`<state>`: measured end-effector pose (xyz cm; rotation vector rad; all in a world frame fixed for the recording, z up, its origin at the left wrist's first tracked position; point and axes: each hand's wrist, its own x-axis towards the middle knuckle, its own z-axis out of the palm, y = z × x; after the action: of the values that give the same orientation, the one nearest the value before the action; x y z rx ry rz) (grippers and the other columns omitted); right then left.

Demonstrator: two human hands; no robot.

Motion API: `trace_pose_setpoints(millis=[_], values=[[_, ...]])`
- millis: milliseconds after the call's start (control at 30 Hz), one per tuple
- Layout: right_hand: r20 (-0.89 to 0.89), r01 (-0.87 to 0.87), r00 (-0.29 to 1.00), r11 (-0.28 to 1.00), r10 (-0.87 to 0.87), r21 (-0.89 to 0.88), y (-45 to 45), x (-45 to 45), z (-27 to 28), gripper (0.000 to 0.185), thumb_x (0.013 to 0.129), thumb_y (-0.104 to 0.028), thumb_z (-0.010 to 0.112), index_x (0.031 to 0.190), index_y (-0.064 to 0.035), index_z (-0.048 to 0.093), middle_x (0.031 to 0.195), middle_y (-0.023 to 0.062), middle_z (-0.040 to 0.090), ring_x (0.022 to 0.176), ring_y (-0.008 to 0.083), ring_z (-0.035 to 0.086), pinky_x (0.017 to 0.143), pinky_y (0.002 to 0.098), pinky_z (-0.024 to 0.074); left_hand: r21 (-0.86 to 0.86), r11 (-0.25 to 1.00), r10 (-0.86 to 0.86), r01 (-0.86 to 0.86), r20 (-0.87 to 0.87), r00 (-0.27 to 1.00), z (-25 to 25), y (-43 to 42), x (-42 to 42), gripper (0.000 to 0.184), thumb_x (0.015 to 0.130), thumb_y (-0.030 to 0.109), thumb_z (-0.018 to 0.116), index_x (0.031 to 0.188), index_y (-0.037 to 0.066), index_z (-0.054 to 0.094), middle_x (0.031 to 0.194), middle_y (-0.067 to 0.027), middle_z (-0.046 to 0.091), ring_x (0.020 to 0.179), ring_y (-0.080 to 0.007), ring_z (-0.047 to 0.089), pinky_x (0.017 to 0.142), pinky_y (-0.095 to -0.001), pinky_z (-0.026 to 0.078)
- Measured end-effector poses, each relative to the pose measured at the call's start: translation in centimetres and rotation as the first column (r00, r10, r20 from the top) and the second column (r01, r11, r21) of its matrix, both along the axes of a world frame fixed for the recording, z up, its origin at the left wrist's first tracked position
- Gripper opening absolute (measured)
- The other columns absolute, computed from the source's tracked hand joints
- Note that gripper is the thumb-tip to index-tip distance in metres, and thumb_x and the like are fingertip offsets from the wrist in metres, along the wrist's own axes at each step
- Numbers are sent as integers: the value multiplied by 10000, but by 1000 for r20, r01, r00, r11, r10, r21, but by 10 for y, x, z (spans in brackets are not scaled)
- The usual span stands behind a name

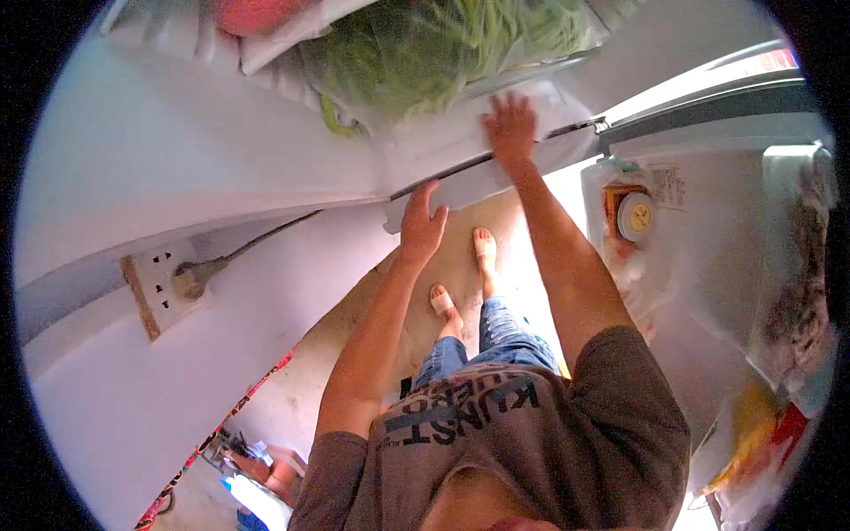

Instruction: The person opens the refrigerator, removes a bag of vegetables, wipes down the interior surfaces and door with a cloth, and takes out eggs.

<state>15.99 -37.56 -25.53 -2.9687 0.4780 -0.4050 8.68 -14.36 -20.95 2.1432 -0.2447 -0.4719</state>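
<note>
My right hand (511, 128) is spread over the white floor of an open fridge (460, 146), just below a clear plastic bag of long green vegetables (416, 57). It looks slightly blurred, and I cannot tell whether the palm touches the surface. Closer to me, my left hand (423, 221) is beside the fridge's dark lower edge, with thumb and fingers apart and nothing held. One green piece (335, 119) pokes out at the bag's lower left. Part of a red, rounded thing (257, 13) shows at the top left.
The fridge door (708, 239) stands open on the right, its shelves holding a round-lidded jar (635, 217) and bagged items (806, 274). On the left wall, a plug (190, 279) sits in a socket panel (164, 292). A white bottle (257, 500) is at lower left.
</note>
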Motion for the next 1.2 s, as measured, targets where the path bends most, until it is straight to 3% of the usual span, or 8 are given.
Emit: trace_pose_setpoints(millis=[67, 267, 467, 567, 633, 800, 967, 1200], values=[[10, -139, 990, 990, 139, 17, 46, -1, 4, 450, 888, -393, 505, 1263, -146, 536, 1409, 137, 417, 1314, 387, 333, 1034, 503, 288, 57, 997, -68, 54, 292, 954, -7, 3, -1, 480, 862, 108, 585, 1308, 10, 436, 1346, -200, 456, 1256, -302, 441, 1065, -384, 328], [224, -553, 833, 775, 507, 304, 111, -24, -3, 470, 873, -316, 545, 1308, -148, 487, 1412, 88, 427, 1324, 344, 337, 1073, 495, 259, 19, 995, 90, -101, 309, 947, -11, -1, -3, 593, 783, 15, 549, 1352, 17, 386, 1406, -214, 367, 1326, -368, 321, 1117, -423, 241], [-34, -316, 945, 936, 324, 154, 15, -17, 8, 451, 860, -270, 563, 1293, -156, 509, 1429, 76, 392, 1338, 330, 316, 1079, 477, 263, 166, 986, -79, 22, 343, 936, -13, -17, 0, 612, 786, 24, 561, 1365, 17, 363, 1426, -214, 337, 1346, -379, 284, 1122, -452, 226], [167, -103, 982, 990, 85, 100, -49, -7, -8, 423, 835, -306, 604, 1232, -163, 599, 1456, 188, 310, 1317, 391, 309, 1082, 489, 243, 176, 977, -179, 121, 368, 913, -9, -30, 4, 617, 784, 29, 571, 1364, 15, 362, 1434, -213, 323, 1352, -398, 265, 1123, -461, 226], [254, 33, 966, 999, -41, 35, -88, 6, -10, 448, 782, -301, 626, 1184, -106, 583, 1303, 228, 448, 1276, 409, 345, 1043, 531, 285, 207, 970, -202, 129, 387, 900, -9, -38, 8, 620, 781, 26, 574, 1363, 14, 362, 1436, -210, 320, 1352, -404, 261, 1124, -464, 225], [313, 143, 941, 989, -126, -31, -93, 16, -17, 430, 790, -345, 616, 1134, -88, 595, 1198, 208, 536, 1205, 402, 429, 977, 531, 348, 174, 979, -178, 111, 442, 879, -28, -37, 9, 638, 768, 14, 585, 1364, 14, 357, 1442, -201, 314, 1354, -415, 253, 1126, -465, 227], [193, -162, 975, 950, 112, 266, -16, -17, 1, 295, 764, -218, 651, 1035, -103, 649, 1171, 148, 576, 1159, 351, 490, 945, 484, 390, 151, 984, -149, 96, 388, 910, -31, -31, 1, 650, 768, -12, 570, 1377, 17, 344, 1443, -194, 327, 1363, -388, 261, 1129, -456, 226], [355, -378, 910, 778, 213, 502, 33, -78, -3, 269, 737, -76, 617, 1002, -105, 656, 1166, 116, 598, 1176, 311, 501, 1008, 453, 359, 136, 988, -119, 78, 324, 938, -34, -22, -24, 619, 782, -7, 542, 1374, 30, 366, 1424, -189, 364, 1357, -375, 283, 1130, -451, 222]])
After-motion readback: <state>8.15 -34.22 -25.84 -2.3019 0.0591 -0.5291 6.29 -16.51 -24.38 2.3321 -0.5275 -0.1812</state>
